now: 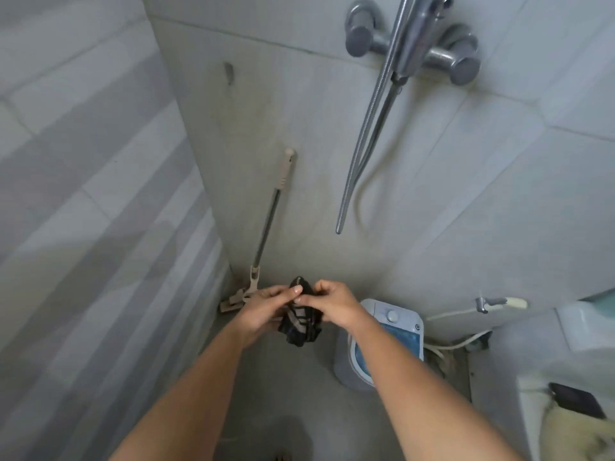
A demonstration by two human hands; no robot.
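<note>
A small dark checked cloth (301, 324), bunched up, hangs in the air between both hands above the bathroom floor. My left hand (263, 309) holds it from the left, with the thumb on its upper part. My right hand (336, 302) grips its top edge from the right with curled fingers. The lower part of the cloth dangles free below the hands.
A beige mop (266, 227) leans on the tiled wall behind the hands. A chrome shower mixer (412, 44) and its hose (362, 138) hang above right. A small white-and-blue washing machine (396, 331) stands on the floor at right, near a white toilet (575, 327).
</note>
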